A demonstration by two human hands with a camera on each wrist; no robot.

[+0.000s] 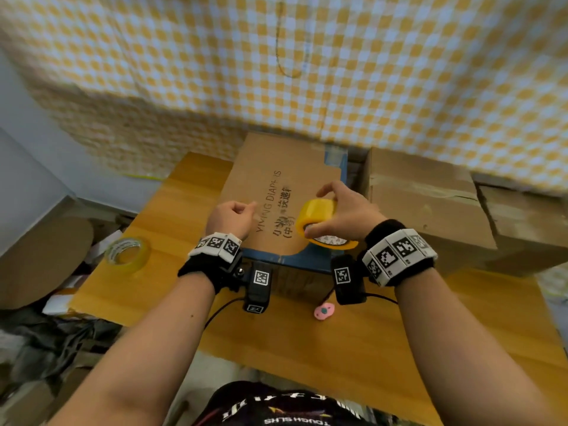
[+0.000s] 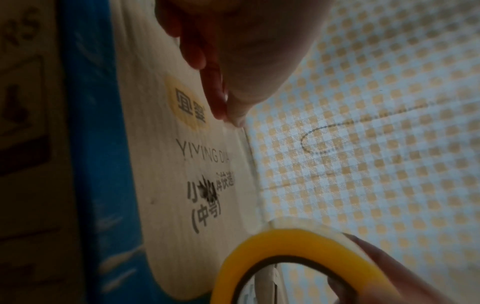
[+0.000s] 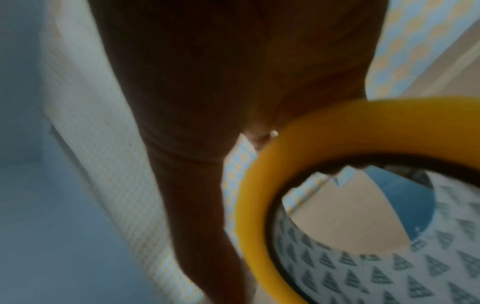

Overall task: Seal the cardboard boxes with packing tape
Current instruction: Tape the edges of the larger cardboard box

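Two rolls of tape are in view. On the top flap of the printed cardboard box one can read "YIVING DIAP", then smudged Chinese characters and "(中号)" below; the left wrist view also shows a yellow round mark with two characters on this flap. The box has a blue border.

The right hand is clamped on the yellow tape roll, with the thumb at the near side and the fingers curved over the top. The roll stands on its edge above the near right part of the flap, and its inner core carries a pattern of small dark triangles. The left hand is loosely curled with the thumb and forefinger tips pressed together; whether a thin tape end lies between them I cannot tell.

The box sits on a wooden table, with its near edge close to both wrists. A second tape roll lies flat near the table's left edge. A plain cardboard box stands just beside the printed one on the right. A small pink object lies on the open table surface in front.
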